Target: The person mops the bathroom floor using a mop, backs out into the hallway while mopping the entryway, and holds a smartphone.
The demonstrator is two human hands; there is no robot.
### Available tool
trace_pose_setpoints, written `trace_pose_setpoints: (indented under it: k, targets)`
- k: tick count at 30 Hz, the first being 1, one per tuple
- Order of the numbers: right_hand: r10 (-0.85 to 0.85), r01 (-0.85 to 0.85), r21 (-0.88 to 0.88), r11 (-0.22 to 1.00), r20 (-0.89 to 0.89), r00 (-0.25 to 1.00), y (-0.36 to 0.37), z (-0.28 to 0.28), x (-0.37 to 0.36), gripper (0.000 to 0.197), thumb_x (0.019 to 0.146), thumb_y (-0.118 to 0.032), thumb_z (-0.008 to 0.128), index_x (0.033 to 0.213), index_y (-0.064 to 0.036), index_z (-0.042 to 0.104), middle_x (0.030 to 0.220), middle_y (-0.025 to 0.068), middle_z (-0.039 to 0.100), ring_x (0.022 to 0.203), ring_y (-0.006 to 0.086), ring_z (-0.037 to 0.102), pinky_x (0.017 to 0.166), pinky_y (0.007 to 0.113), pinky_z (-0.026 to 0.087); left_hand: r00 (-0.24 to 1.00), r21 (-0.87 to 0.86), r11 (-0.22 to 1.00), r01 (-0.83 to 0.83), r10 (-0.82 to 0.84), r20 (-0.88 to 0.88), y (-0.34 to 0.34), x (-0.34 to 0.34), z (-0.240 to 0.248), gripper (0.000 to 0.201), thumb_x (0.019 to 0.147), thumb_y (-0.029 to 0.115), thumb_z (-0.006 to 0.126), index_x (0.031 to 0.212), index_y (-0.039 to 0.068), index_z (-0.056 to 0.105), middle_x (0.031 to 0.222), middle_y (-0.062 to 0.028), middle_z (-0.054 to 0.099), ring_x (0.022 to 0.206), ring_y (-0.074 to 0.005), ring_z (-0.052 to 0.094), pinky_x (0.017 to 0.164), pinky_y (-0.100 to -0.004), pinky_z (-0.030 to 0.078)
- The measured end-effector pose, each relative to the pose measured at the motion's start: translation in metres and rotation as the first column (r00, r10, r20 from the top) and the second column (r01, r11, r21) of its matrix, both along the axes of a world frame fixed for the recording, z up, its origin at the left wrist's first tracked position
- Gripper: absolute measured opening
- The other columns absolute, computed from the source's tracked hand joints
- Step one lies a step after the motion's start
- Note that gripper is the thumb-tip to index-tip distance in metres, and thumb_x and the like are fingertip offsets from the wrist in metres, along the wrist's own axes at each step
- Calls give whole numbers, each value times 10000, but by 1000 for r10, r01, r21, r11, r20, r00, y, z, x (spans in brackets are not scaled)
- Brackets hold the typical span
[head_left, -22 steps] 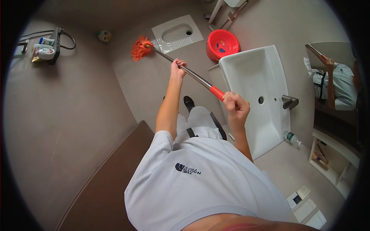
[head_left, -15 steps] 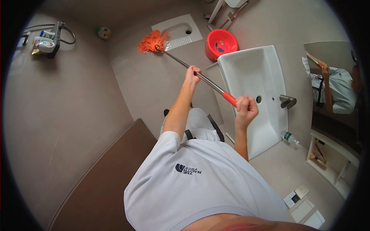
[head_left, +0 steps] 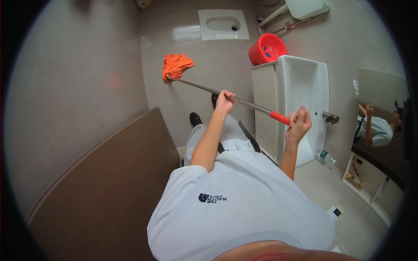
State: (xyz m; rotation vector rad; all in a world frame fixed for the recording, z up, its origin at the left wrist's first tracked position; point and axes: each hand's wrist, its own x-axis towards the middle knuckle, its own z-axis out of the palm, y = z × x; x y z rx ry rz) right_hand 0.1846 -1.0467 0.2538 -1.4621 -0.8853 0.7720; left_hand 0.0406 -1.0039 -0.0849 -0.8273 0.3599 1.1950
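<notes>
A mop (head_left: 198, 86) with a metal pole, a red grip and an orange string head lies slantwise across my front. Its head rests on the grey tiled floor at the left, strands fanned toward the far side. My left hand (head_left: 224, 101) is closed round the middle of the pole. Up at the red grip's end, my right hand (head_left: 299, 123) is closed on the mop, with its fingers partly raised. The very tip of the grip is hidden in that hand.
A white squat toilet (head_left: 224, 25) is set in the far floor. To its right stands a red bucket (head_left: 268, 48), beside the white washbasin (head_left: 305, 78). A plastic bottle (head_left: 325, 156) lies by the basin. The brown door (head_left: 109, 182) fills the near left.
The mop head has come nearer, away from the squat toilet, its strands now trailing to the far side. Both hands moved along with the pole. My view has shifted too.
</notes>
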Motion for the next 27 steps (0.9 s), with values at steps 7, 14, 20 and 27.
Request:
trace_pose_setpoints:
  k: [7, 14, 20, 27]
  targets:
    - [160, -164, -53, 985, -61, 985, -27, -27, -81, 392, 1014, -203, 580, 678, -127, 390, 567, -50, 320, 447, 61, 309, 501, 253, 271, 991, 17, 993, -114, 115, -72, -52, -95, -25, 233, 931, 55, 481, 703, 89, 450, 602, -23, 465, 584, -186, 492, 715, -395, 529]
    - [237, -260, -110, 959, -187, 953, -65, -46, -108, 381, 1013, -259, 580, 695, -107, 435, 608, -7, 456, 548, 82, 425, 532, 245, 318, 968, -41, 999, -21, 10, -253, -81, -142, -35, 233, 928, 44, 466, 700, 91, 442, 604, -16, 458, 576, -174, 481, 702, -368, 509]
    - [640, -594, -455, 663, -66, 766, -79, -20, -88, 233, 975, -184, 586, 1099, 10, 621, 938, 73, 673, 870, 180, 640, 776, 307, 514, 955, -80, 997, -3, -20, -296, -99, -134, -40, 221, 916, 20, 471, 712, 95, 430, 609, 5, 411, 556, -142, 447, 641, -340, 470]
    - [948, -348, -926, -146, -232, 220, -76, -23, -77, 652, 913, -298, 637, 1464, -48, 392, 1062, 154, 700, 935, 236, 670, 788, 328, 538, 905, -345, 929, 130, -254, -342, -172, -114, -64, 270, 966, 88, 496, 714, 120, 405, 593, 23, 374, 487, -99, 374, 465, -273, 367]
